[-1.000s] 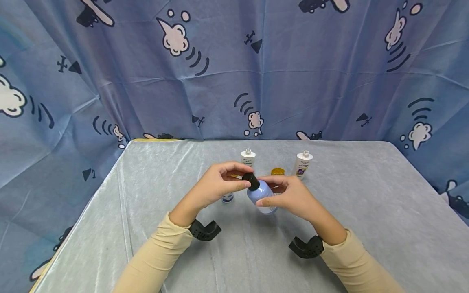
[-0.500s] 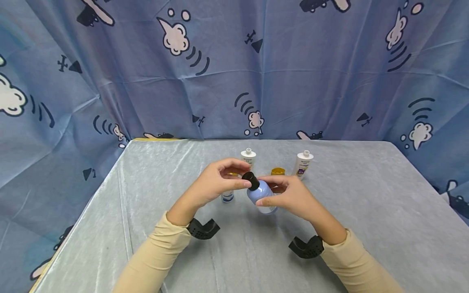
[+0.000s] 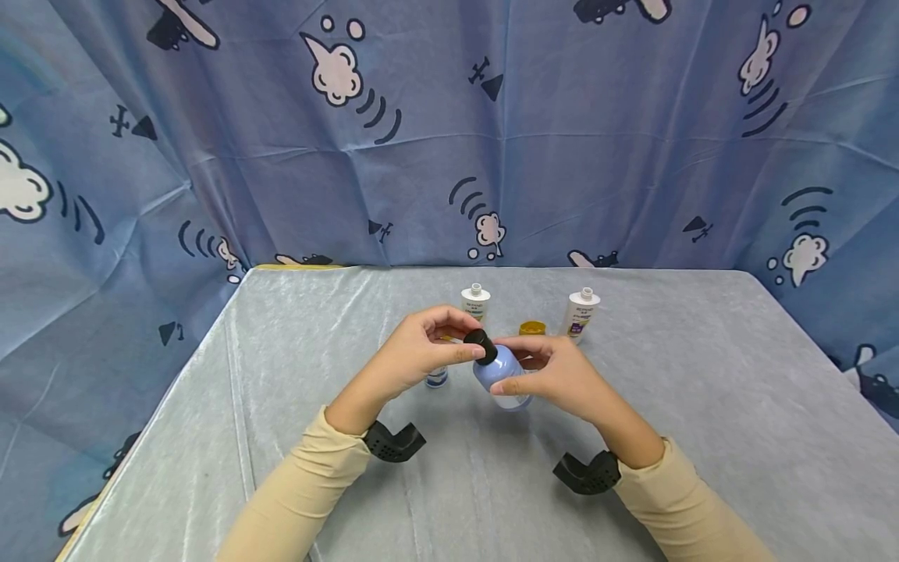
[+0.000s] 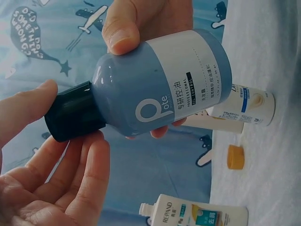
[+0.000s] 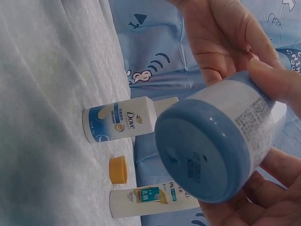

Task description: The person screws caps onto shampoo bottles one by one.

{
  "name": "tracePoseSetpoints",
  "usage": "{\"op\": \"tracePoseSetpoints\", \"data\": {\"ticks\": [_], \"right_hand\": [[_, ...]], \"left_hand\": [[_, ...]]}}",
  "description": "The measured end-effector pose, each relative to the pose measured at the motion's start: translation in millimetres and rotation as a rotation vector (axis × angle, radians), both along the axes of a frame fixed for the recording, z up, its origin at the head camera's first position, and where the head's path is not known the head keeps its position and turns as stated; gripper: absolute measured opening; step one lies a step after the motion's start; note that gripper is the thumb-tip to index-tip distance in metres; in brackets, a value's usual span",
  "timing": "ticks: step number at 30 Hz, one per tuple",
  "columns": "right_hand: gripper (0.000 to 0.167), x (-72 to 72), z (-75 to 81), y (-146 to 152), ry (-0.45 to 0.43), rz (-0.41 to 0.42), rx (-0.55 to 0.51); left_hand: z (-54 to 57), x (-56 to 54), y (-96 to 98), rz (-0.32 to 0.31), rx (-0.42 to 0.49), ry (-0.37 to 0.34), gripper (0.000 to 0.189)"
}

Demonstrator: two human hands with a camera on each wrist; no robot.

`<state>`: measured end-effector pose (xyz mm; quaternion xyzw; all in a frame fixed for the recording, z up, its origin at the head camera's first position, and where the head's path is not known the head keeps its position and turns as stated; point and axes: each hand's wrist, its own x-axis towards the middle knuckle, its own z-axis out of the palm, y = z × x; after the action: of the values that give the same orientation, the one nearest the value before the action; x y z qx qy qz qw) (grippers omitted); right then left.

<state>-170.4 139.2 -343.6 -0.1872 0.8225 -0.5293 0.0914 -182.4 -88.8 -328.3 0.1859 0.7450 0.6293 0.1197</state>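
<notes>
A blue shampoo bottle (image 4: 136, 87) with a white label is held tilted above the table, its black cap (image 4: 75, 112) pointing to the upper left in the head view. My right hand (image 3: 558, 373) grips the bottle's body between thumb and fingers. With thumb and fingertips, my left hand (image 3: 414, 351) pinches the cap, which sits on the bottle's neck. In the right wrist view the bottle's round base (image 5: 202, 157) faces the camera. Behind my left hand, a white and blue Dove bottle (image 3: 436, 378) is mostly hidden.
Two white bottles with bare narrow necks, one on the left (image 3: 476, 303) and one on the right (image 3: 580, 314), stand farther back on the grey cloth-covered table (image 3: 702, 375). Between them lies a yellow cap (image 3: 532, 329). A patterned blue curtain (image 3: 421, 156) hangs behind.
My left hand drew slightly up and left about the cap, then came back to the right, its fingers shifting on it. The bottle and my right hand stay almost still.
</notes>
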Motion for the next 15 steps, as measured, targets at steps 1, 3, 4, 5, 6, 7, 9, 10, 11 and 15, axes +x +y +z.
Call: {"op": "tracePoseSetpoints", "data": {"ticks": [1, 3, 4, 5, 6, 7, 9, 10, 11, 15], "right_hand": [[0.052, -0.1, -0.1, 0.1, -0.001, 0.0, 0.001], [0.052, -0.3, -0.2, 0.2, -0.001, 0.001, 0.003], [0.052, -0.4, -0.2, 0.3, -0.002, 0.0, 0.003], [0.052, -0.5, -0.3, 0.4, -0.002, 0.0, 0.005], [0.052, -0.5, -0.4, 0.5, -0.003, -0.001, 0.005], [0.052, -0.5, -0.5, 0.5, -0.003, -0.002, 0.004], [0.052, -0.7, -0.8, 0.6, -0.002, -0.001, 0.001], [0.052, -0.7, -0.9, 0.7, -0.005, -0.001, -0.002], [0.053, -0.7, -1.1, 0.7, -0.007, -0.001, -0.004], [0.053, -1.2, -1.6, 0.6, -0.019, -0.002, -0.009]], "left_hand": [[-0.2, 0.0, -0.4, -0.006, 0.002, 0.002, 0.033], [-0.6, 0.0, -1.0, -0.019, 0.004, 0.006, 0.034], [-0.7, 0.0, -1.3, -0.026, 0.007, 0.007, 0.034], [-0.8, 0.0, -1.4, -0.034, 0.011, 0.009, 0.034], [-0.8, 0.1, -1.5, -0.041, 0.014, 0.009, 0.035], [-0.7, 0.2, -1.6, -0.047, 0.017, 0.009, 0.035], [-0.4, 0.4, -1.8, -0.059, 0.022, 0.01, 0.037], [-0.2, 0.5, -1.9, -0.064, 0.025, 0.01, 0.037], [0.0, 0.5, -2.1, -0.068, 0.026, 0.01, 0.038], [-0.5, 0.0, -2.6, -0.084, 0.031, 0.014, 0.039]]}}
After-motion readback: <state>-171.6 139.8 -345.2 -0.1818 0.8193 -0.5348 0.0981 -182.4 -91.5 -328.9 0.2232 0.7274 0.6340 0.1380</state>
